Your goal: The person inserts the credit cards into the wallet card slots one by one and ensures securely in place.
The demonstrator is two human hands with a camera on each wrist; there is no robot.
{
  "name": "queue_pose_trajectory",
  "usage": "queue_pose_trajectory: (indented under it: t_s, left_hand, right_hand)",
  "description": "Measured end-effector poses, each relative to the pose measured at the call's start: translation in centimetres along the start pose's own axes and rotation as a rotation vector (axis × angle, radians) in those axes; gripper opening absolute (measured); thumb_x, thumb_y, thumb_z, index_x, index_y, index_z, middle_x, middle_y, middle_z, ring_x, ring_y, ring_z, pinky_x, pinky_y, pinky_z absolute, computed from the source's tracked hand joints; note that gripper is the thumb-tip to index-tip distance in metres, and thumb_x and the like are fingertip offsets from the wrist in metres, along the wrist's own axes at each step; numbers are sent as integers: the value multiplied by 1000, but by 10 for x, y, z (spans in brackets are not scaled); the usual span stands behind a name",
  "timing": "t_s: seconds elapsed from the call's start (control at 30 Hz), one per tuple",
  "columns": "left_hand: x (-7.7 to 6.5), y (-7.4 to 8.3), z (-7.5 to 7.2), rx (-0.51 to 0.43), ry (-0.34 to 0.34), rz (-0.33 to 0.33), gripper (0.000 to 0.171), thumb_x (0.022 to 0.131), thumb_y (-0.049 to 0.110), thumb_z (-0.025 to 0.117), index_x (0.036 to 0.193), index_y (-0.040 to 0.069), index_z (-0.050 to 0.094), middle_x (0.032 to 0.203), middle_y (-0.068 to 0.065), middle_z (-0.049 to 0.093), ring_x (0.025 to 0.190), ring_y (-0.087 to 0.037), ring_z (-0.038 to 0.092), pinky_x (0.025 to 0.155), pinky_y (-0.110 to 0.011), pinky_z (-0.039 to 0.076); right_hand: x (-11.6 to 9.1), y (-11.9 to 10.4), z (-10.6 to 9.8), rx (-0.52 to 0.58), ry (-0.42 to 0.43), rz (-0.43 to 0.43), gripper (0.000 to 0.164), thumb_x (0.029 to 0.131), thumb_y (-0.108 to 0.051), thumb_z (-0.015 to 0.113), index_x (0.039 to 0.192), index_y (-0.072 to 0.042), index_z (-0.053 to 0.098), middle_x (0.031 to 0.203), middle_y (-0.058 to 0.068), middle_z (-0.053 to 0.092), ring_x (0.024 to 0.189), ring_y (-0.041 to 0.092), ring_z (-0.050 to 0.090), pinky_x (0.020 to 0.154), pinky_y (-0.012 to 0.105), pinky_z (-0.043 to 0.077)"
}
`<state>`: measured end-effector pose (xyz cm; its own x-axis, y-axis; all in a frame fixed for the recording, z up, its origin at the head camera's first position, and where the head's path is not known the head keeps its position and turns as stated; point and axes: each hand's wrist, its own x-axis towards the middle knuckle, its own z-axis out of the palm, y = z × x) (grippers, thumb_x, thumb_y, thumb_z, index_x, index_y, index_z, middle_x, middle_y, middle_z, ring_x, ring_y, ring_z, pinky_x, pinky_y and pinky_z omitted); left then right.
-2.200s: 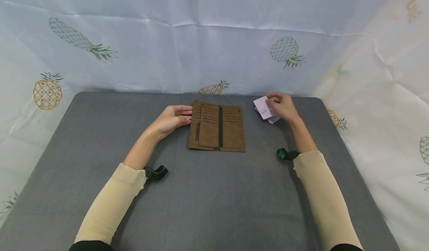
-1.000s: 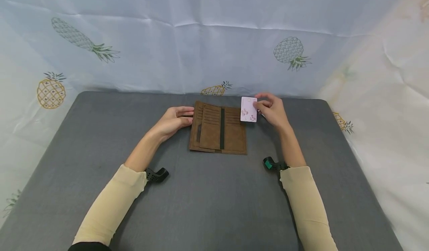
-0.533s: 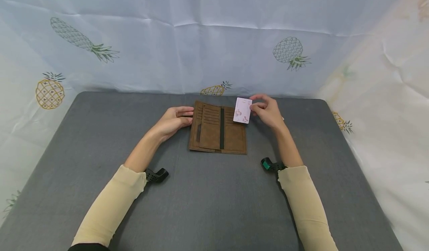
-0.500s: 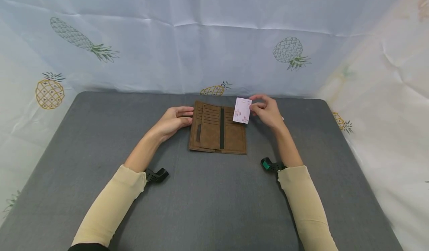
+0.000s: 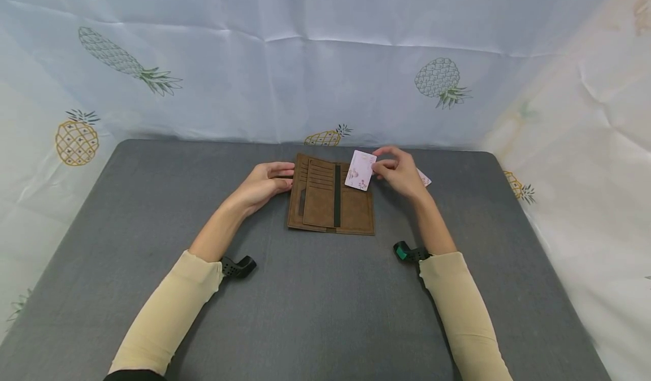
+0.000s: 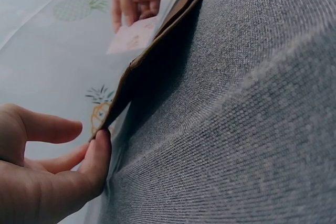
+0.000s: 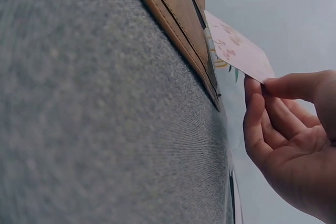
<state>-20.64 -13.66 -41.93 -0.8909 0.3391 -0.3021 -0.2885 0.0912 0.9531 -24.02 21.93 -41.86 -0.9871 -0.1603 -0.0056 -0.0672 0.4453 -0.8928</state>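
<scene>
Brown and unfolded, the wallet lies on the grey counter, its left edge lightly pinched by the left hand, while the thumb-and-finger grip of the right hand holds a pink card over the wallet's right half.

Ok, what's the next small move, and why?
I'd probably have the right hand turn the pink card square to the right panel of the wallet. Its grip pinches the card's edge. The card slants over the panel's upper part with its face mostly uncovered, so it doesn't look tucked in; the left hand, touching the wallet's left edge, may steady it.
</scene>
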Motion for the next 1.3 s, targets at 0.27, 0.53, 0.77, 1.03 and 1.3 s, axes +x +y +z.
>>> queue_pose_trajectory:
  t_s: [0.27, 0.53, 0.77, 1.03, 1.3]
  left_hand:
    - [0, 0, 1, -6, -1, 1, 62, 107, -9, 46, 167, -2, 34, 170, -25, 39, 156, -40, 46, 131, -51, 41]
    - [0, -1, 1, 13, 1, 20, 62, 107, -8, 47, 167, -2, 34, 170, -27, 38, 155, -42, 47, 128, -46, 45]
    - [1, -3, 2, 31, 15, 38, 66, 104, -14, 50, 167, -2, 36, 168, -27, 40, 155, -42, 47, 127, -45, 47]
    - [2, -6, 1, 48, 24, 35, 71, 101, -16, 53, 167, 3, 38, 167, -24, 43, 154, -39, 49, 125, -46, 50]
    - [2, -6, 1, 57, 32, 36, 71, 100, -17, 53, 166, 4, 40, 167, -23, 44, 153, -39, 50, 120, -39, 54]
  right_hand:
    - [1, 3, 3, -1, -42, -11, 33, 106, -7, 67, 138, 2, 62, 111, 28, 79, 81, 10, 73, 77, 24, 62]
    - [2, 5, 6, -56, -82, -34, 30, 106, -3, 65, 135, 4, 63, 114, 34, 78, 80, 5, 72, 76, 24, 63]
    - [2, 6, 8, -95, -122, -48, 29, 108, -2, 63, 136, 6, 61, 113, 33, 77, 86, 14, 72, 78, 25, 64]
    - [1, 6, 7, -122, -167, -71, 28, 107, -2, 63, 134, 7, 62, 112, 32, 77, 90, 20, 74, 79, 21, 59]
    - [0, 6, 6, -150, -230, -68, 27, 104, -3, 68, 130, 5, 67, 116, 27, 74, 98, 24, 72, 80, 17, 55]
